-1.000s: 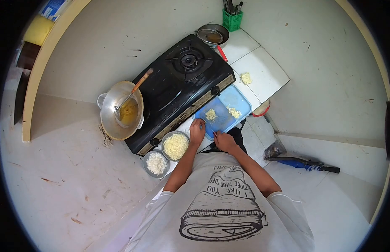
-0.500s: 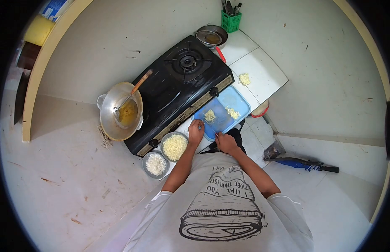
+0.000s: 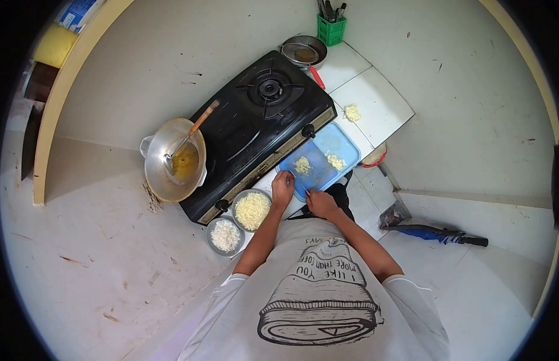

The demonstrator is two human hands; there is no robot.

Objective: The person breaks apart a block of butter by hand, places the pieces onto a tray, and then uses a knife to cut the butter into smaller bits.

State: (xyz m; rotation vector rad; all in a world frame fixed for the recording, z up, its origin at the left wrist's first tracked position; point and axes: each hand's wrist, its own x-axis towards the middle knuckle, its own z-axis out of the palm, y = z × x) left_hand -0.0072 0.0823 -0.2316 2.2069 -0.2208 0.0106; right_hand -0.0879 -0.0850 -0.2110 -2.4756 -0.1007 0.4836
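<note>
On the blue cutting board (image 3: 321,175), by its near left edge, lies my left hand (image 3: 283,186) with fingers pressed together; anything in them is too small to name. My right hand (image 3: 321,203) is closed round a knife at the near edge, its handle mostly hidden in my fingers. Finely chopped pale pieces (image 3: 302,165) sit on the board just beyond my hands, and a second pale heap (image 3: 335,162) is farther right. Left of my left hand stand a bowl of yellowish shreds (image 3: 252,210) and a smaller bowl of white pieces (image 3: 224,235).
A black gas stove (image 3: 249,132) lies beyond the board. On its left sits a metal pan (image 3: 161,171) with yellow liquid and a wooden-handled spatula. A strainer and dark pan (image 3: 315,49), a green basket (image 3: 331,31) and a pale heap (image 3: 352,112) are on the far side.
My right hand has shifted very slightly to the left. The whole view has moved a little; the food heaps look the same.
</note>
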